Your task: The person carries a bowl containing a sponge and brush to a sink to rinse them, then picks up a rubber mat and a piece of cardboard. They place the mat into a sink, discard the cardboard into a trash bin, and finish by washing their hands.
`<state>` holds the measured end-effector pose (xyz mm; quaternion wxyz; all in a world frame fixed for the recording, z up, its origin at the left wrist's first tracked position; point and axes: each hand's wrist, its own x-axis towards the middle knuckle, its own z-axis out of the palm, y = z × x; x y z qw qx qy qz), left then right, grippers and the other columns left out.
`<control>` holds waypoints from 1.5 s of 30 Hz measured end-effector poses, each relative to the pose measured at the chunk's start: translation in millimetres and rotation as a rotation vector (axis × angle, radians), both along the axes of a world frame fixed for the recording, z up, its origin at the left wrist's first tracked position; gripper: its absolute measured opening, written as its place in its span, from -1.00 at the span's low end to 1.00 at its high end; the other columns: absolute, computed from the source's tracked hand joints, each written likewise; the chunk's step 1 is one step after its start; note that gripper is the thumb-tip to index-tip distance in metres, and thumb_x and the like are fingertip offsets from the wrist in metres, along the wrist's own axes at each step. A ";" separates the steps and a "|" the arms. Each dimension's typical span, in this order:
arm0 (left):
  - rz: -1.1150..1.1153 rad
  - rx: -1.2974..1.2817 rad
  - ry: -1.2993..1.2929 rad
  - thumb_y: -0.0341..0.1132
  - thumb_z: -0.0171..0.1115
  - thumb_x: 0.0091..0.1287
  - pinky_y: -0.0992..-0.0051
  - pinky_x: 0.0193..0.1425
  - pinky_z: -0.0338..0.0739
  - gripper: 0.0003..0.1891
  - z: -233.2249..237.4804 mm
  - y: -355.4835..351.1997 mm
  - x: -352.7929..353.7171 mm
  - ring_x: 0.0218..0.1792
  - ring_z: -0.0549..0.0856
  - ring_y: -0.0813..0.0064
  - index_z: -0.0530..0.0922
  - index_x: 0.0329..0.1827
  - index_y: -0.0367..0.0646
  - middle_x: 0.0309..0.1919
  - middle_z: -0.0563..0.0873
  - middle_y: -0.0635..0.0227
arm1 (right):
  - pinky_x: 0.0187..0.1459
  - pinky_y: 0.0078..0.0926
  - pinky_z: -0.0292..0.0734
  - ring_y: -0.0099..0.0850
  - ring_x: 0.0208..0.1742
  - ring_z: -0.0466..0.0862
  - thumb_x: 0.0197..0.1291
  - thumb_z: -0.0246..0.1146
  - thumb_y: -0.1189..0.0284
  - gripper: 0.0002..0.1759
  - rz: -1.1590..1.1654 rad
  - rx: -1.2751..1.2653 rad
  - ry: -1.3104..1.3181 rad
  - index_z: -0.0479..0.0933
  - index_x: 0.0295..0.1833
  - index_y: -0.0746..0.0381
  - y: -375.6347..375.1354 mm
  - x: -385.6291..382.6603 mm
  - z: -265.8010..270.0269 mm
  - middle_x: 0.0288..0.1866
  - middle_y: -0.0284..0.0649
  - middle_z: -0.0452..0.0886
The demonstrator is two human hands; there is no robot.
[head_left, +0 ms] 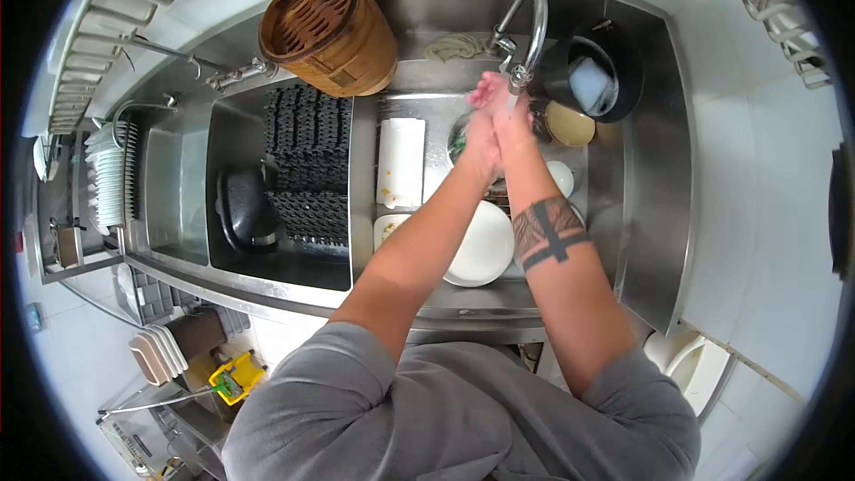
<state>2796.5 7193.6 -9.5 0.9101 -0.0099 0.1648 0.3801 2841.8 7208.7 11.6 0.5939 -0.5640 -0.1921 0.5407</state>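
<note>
Both of my hands are together under the tap [534, 27] in the right-hand sink. My left hand [481, 138] presses against my right hand [509, 116], just below the spout. Their fingers overlap and blur, so I cannot make out whether anything is between them. A round container [457, 138] lies partly hidden to the left of my hands. Beneath my forearms is a large white plate [481, 245], with a small white bowl [560, 178] at its upper right. A beige bowl [570, 125] sits right of my hands.
A bamboo steamer [374, 49] stands at the back left. Black racks [307, 165] and a black container [245, 207] fill the middle sink. A white rectangular tray [402, 162] lies left of my forearms. A black pot [631, 71] stands at the back right, beside a cloth [454, 46].
</note>
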 end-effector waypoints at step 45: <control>-0.509 1.929 1.684 -0.19 0.34 0.21 0.19 -0.01 0.65 -0.72 -82.6 62.6 -17.0 -0.11 0.75 0.00 0.72 -0.16 -0.21 -0.20 0.78 0.04 | 0.45 -0.06 0.24 -0.12 0.29 0.54 0.39 0.18 0.34 -0.69 0.416 0.549 -0.862 0.65 0.14 0.20 -110.9 -24.8 38.2 0.20 -0.12 0.66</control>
